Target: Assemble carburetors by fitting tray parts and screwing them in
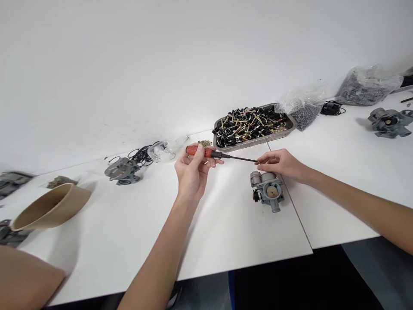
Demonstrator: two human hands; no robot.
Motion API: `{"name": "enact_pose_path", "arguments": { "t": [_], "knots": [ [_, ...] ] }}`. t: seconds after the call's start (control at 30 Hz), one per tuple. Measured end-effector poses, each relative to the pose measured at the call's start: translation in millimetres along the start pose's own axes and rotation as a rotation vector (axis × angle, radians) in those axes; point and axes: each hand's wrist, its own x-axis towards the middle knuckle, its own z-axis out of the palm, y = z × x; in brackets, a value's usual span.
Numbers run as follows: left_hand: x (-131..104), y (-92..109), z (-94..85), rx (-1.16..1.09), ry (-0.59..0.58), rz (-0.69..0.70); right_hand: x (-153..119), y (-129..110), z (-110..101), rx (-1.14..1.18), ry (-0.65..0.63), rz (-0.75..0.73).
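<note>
Left hand (192, 170) gripped red screwdriver (211, 153); right hand (279, 164) pinched narrowly at its tip, probably seating something too small to tell. Carburetor (269, 191) sat on table (226, 241) beside right hand; next move called for steady alignment.

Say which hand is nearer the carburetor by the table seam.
Right. The right hand is just past the far side of the carburetor; the left hand is farther off, to its left, gripping the red-handled screwdriver.

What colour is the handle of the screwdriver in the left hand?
The screwdriver handle is red, with black towards the shaft; the head view shows it.
</note>
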Motion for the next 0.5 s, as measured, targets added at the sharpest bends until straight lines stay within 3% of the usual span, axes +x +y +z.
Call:
{"name": "enact_pose_path", "arguments": {
  "t": [0.2, 0.33, 0.5],
  "knots": [
    [-1, 0, -0.5, 0.024, -0.011, 0.009, -1, -4, 1, -0.001, 0.023, -0.044],
    [-2, 6, 2.3, 0.058, -0.084, 0.067, -2, -6, -2, -0.11, 0.031, -0.118],
    [2, 34, 30.9, 0.117, -0.225, 0.18, -4, -6, -5, -0.022, 0.003, -0.123]
  ]
}}
